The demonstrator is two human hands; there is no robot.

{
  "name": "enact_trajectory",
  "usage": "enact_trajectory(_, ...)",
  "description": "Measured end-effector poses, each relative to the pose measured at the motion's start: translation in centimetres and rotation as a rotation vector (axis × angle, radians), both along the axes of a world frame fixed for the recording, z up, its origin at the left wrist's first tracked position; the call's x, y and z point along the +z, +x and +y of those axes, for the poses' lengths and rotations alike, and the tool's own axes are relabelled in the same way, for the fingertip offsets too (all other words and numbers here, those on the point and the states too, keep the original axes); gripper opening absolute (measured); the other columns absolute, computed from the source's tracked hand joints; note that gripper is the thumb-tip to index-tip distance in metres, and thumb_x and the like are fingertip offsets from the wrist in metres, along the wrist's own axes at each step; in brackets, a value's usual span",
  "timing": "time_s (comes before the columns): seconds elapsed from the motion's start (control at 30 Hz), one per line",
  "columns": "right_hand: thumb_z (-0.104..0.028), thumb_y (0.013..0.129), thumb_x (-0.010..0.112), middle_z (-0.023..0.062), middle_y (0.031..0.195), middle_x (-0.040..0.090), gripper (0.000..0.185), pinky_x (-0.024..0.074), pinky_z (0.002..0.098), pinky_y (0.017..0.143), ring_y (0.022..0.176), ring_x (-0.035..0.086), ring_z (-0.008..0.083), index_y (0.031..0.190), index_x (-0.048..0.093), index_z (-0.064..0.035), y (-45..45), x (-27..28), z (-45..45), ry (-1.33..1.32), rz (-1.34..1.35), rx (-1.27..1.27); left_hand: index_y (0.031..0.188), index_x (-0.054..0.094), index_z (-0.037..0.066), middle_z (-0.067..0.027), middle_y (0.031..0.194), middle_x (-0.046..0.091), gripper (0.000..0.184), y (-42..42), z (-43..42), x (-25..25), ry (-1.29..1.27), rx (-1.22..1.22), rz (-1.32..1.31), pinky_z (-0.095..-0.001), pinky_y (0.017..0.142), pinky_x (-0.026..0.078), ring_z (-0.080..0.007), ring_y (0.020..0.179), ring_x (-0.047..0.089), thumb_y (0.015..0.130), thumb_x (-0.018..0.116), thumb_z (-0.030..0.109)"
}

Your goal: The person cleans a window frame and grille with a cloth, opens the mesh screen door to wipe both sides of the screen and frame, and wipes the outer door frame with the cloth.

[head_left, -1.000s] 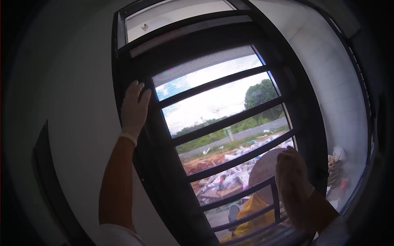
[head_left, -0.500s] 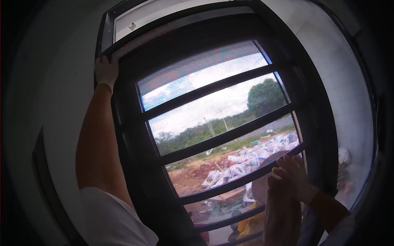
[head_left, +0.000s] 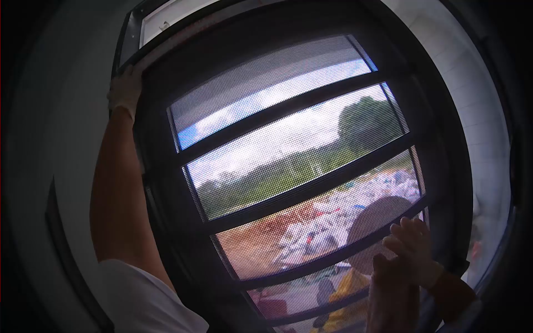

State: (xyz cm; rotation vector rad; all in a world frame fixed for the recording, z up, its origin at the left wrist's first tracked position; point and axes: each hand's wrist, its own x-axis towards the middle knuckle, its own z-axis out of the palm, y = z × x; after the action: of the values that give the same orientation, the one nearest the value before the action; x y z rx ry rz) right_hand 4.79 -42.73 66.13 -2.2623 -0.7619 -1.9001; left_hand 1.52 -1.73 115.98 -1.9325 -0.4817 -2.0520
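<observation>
A large dark-framed mesh panel with crossbars fills the middle of the head view, tilted. My left hand, in a pale glove, grips the panel's upper left edge, its fingers partly lost in shadow. At the lower right, my right hand is also gloved, its fingers curled in front of the mesh near a lower crossbar. Just below and left of those fingers stands a long brownish shape; whether it is held or is a reflection, I cannot tell.
Pale walls flank the panel. Behind the mesh are trees, reddish ground and a heap of white debris. Yellow clothing shows low behind the mesh, beside a rounded dark shape. Another frame borders the upper left.
The panel looks larger and closer. My left hand has gone up and left, from lying against its side to gripping the edge. My right hand has moved slightly right, and its fingers show more clearly.
</observation>
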Motion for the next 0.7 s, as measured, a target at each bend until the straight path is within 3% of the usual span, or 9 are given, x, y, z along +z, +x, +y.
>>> enact_trajectory(0.23, -0.038, 0.081, 0.055, 0.0066, 0.136, 0.045, 0.047, 0.0211, 0.0451, 0.108, 0.134, 0.031, 0.0253, 0.123, 0.056, -0.0187, -0.5, 0.3, 0.0, -0.017, 0.009, -0.035, 0.129, 0.051, 0.026, -0.0091, 0.129, 0.049, 0.047, -0.4, 0.7, -0.1, -0.069, -0.613, -0.110, -0.0474, 0.100, 0.037, -0.0352, 0.123, 0.042, 0.087, 0.043, 0.047)
enact_trajectory(0.33, -0.038, 0.081, 0.055, 0.0064, 0.137, 0.044, 0.046, 0.0216, 0.0455, 0.107, 0.134, 0.031, 0.0254, 0.123, 0.056, -0.0184, -0.5, 0.3, 0.1, -0.010, 0.018, -0.029, 0.130, 0.051, 0.027, -0.0104, 0.129, 0.049, 0.050, -0.5, -0.2, -0.3, -0.222, -0.620, -0.158, -0.0469, 0.100, 0.037, -0.0346, 0.124, 0.042, 0.085, 0.046, 0.048)
enact_trajectory(0.7, -0.040, 0.081, 0.055, 0.0061, 0.137, 0.044, 0.051, 0.0205, 0.0451, 0.108, 0.134, 0.031, 0.0252, 0.127, 0.052, -0.0182, -0.6, 0.3, 0.2, -0.025, 0.021, -0.033, 0.128, 0.052, 0.027, -0.0139, 0.132, 0.047, 0.048, -0.1, 1.5, 1.3, -0.169, -0.648, -0.079, -0.0440, 0.101, 0.036, -0.0348, 0.123, 0.043, 0.086, 0.043, 0.050)
